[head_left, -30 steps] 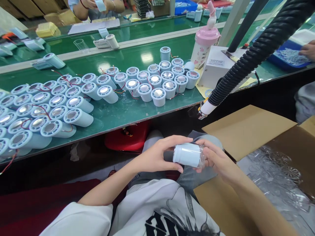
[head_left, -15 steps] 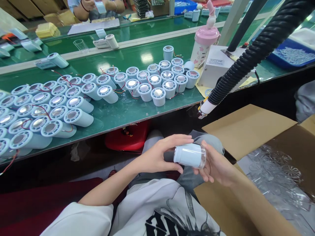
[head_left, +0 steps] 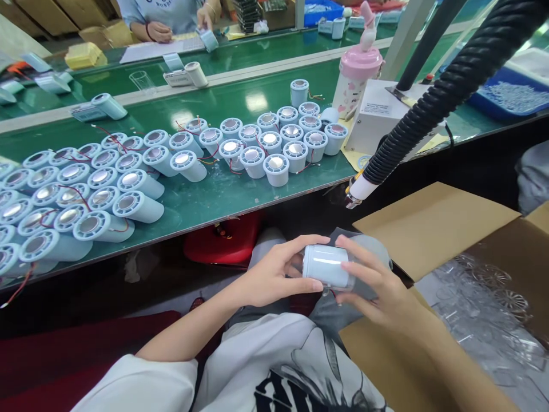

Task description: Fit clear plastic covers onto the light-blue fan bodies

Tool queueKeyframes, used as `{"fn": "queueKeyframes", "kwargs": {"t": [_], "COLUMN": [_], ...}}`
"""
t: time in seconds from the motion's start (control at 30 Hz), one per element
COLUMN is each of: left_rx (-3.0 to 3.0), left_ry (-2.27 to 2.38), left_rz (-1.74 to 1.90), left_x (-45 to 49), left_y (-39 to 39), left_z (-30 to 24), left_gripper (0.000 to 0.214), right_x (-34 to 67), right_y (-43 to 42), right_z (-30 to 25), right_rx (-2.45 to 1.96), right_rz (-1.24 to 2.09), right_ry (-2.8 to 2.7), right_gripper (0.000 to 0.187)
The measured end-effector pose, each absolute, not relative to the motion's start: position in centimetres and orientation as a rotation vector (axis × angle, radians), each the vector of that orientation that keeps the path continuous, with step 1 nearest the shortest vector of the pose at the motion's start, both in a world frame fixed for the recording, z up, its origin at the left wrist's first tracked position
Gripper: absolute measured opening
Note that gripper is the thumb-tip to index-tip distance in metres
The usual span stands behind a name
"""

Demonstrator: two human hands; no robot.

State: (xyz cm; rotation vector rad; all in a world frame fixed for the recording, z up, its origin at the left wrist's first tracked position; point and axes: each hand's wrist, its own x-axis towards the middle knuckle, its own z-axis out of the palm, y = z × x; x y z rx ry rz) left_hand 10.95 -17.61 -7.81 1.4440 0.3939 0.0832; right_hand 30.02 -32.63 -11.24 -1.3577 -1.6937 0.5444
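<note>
Above my lap, a light blue cylindrical housing (head_left: 326, 265) with a clear plastic cover round it lies sideways between my hands. My left hand (head_left: 278, 272) grips its left end, thumb below and fingers above. From the right, my right hand (head_left: 377, 280) holds the other end, its fingertips on the clear cover; this hand is slightly blurred. On the green bench beyond stand many similar blue housings (head_left: 275, 167), several with thin red wires and round silver centres. Some at the left lean over.
An open cardboard box (head_left: 433, 229) with clear plastic parts (head_left: 476, 320) is at my right. A black corrugated hose (head_left: 429, 103) slants down over the bench edge. Behind it are a white metal box (head_left: 373, 111) and a pink-lidded cup (head_left: 358, 68). Across the bench, another person (head_left: 171, 17) handles a blue housing.
My right hand has turned and shifted its fingers over the top of the clear cover. A dark part near my left palm no longer shows. The person opposite has lowered a housing to the bench.
</note>
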Motion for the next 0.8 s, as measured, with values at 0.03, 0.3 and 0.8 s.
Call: {"fn": "queueKeyframes", "kwargs": {"t": [0.03,0.3,0.8], "left_rx": [1.449,1.558,1.517], "left_ry": [0.387,0.222,0.187], "left_rz": [0.070,0.119,0.085], "left_x": [11.0,10.8,14.9], "left_y": [-17.6,-16.9,-11.5], "left_z": [-7.8,-7.8,-10.8], "left_gripper": [0.067,0.072,0.070], "right_x": [30.1,29.3,30.4], "right_y": [-32.6,-32.5,-28.9], "right_z": [-11.0,-10.6,-14.3], "right_rx": [-1.363,-1.130,-1.079], "right_rz": [0.560,1.347,1.185], "right_ry": [-1.695,-0.874,-0.732], "right_gripper": [0.059,0.041,0.052]}}
